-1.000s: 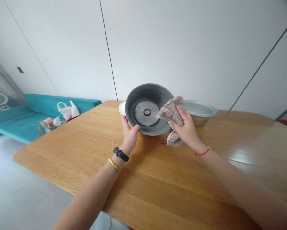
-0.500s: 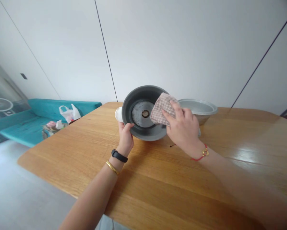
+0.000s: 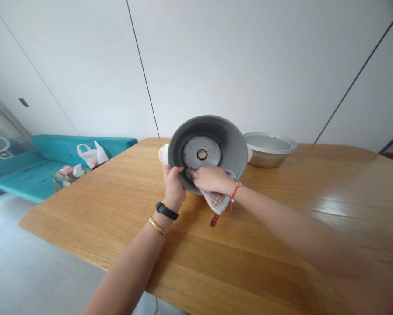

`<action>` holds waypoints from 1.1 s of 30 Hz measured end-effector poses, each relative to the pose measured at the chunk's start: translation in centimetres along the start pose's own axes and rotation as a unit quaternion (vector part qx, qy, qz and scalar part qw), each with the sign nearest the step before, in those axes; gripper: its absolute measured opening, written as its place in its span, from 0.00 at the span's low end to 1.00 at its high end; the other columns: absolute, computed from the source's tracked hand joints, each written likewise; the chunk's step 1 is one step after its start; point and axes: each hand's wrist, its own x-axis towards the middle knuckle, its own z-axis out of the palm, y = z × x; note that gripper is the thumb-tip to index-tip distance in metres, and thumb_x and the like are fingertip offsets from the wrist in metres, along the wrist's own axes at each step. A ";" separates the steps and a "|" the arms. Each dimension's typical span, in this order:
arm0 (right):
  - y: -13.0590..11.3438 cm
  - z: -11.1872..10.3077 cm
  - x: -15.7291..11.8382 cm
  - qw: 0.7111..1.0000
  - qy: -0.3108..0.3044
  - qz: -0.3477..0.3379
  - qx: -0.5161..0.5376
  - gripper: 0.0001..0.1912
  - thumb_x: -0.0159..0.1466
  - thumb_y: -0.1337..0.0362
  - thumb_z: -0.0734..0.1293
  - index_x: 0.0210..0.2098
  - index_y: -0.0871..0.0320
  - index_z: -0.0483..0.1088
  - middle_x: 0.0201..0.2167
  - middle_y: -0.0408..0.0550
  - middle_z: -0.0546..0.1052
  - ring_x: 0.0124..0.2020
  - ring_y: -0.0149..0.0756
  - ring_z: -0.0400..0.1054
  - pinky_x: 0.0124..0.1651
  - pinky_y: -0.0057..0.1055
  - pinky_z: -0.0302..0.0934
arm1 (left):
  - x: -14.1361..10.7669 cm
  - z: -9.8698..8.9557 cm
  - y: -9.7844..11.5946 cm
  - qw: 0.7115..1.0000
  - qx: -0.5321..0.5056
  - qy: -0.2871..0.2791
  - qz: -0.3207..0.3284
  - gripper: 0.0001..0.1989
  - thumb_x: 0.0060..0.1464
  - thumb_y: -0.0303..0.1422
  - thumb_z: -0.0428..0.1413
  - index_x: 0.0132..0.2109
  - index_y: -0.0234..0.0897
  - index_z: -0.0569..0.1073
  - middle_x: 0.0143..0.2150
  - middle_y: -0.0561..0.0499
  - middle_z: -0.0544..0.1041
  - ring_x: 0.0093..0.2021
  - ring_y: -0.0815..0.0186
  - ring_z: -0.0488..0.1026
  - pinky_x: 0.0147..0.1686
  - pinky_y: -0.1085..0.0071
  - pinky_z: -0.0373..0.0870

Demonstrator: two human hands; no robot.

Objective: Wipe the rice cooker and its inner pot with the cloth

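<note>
An electric cooker's housing (image 3: 231, 146), grey inside with white side lugs, is tilted so its opening faces me. A round metal heating plate (image 3: 191, 151) with a central button lies at its bottom. My left hand (image 3: 173, 186) grips the lower left rim, thumb over the edge and fingers mostly hidden behind. Inside the housing, my right hand (image 3: 212, 178) presses a checked brown and white cloth (image 3: 214, 202) against the lower wall. One corner of the cloth hangs over the rim, with a dark red tag.
A silvery metal pot (image 3: 268, 159) stands on the wooden table (image 3: 275, 267), just right of the housing. Behind the table rises a white panelled wall (image 3: 232, 57). To the left is a teal sofa (image 3: 55, 146) with a white plastic bag (image 3: 93, 155) near its front.
My right hand has moved down and left with the cloth, from the right side of the opening to the lower inner wall. The left hand keeps its grip on the rim.
</note>
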 end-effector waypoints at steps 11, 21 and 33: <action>-3.4 3.4 2.3 0.794 0.240 -0.142 0.541 0.15 0.60 0.63 0.60 0.44 0.60 0.71 0.46 0.52 0.72 0.47 0.41 0.68 0.50 0.33 0.67 | -0.4 0.2 0.3 0.999 -0.026 -0.041 -0.006 0.24 0.57 0.40 0.65 0.59 0.39 0.74 0.58 0.44 0.79 0.59 0.57 0.76 0.63 0.64 0.70; -0.1 -3.6 3.1 0.879 0.443 -0.140 -0.107 0.34 0.71 0.65 0.63 0.75 0.47 0.57 0.70 0.56 0.53 0.61 0.57 0.53 0.61 0.53 0.60 | -1.7 0.3 0.5 0.996 0.025 -0.077 0.021 0.27 0.57 0.37 0.65 0.63 0.47 0.72 0.65 0.49 0.75 0.68 0.57 0.68 0.70 0.60 0.62; 7.5 -2.8 -4.1 0.883 0.415 0.104 -0.191 0.27 0.69 0.66 0.65 0.67 0.58 0.68 0.61 0.67 0.64 0.53 0.58 0.60 0.48 0.45 0.61 | -1.3 1.1 0.0 0.999 0.013 0.029 0.017 0.25 0.50 0.29 0.61 0.56 0.41 0.71 0.55 0.48 0.79 0.54 0.62 0.76 0.59 0.64 0.69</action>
